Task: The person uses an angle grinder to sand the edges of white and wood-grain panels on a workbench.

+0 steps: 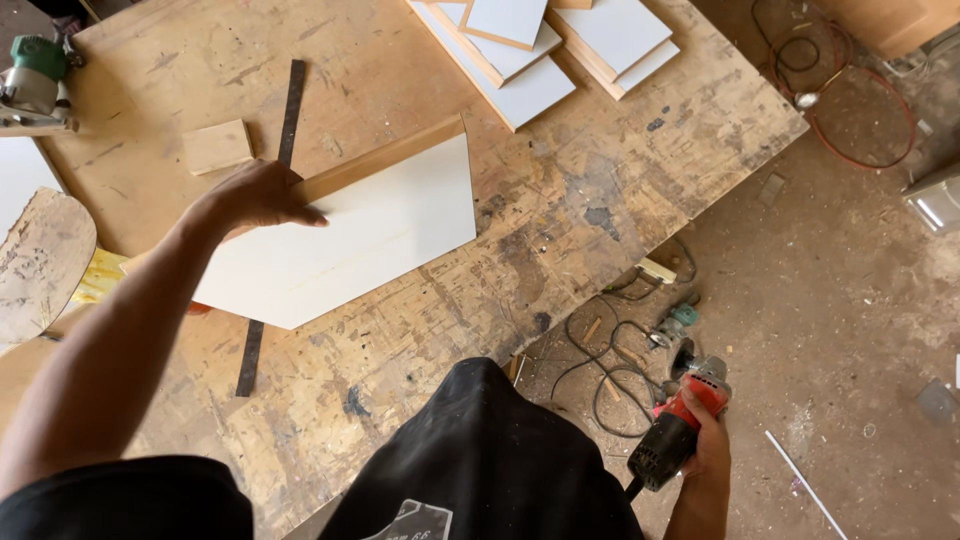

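Note:
My left hand rests on the upper edge of a white laminated board that lies flat on the worn wooden workbench. The fingers press along its raw wooden edge. My right hand hangs low beside the bench, over the floor, and grips a red and black angle grinder by its body. The grinder's head points away from me. A long dark metal ruler runs under the board and comes out at its near side.
A stack of white boards sits at the bench's far edge. A small wood block lies near the ruler. A green power tool stands far left. Black cables and a red hose lie on the dusty floor.

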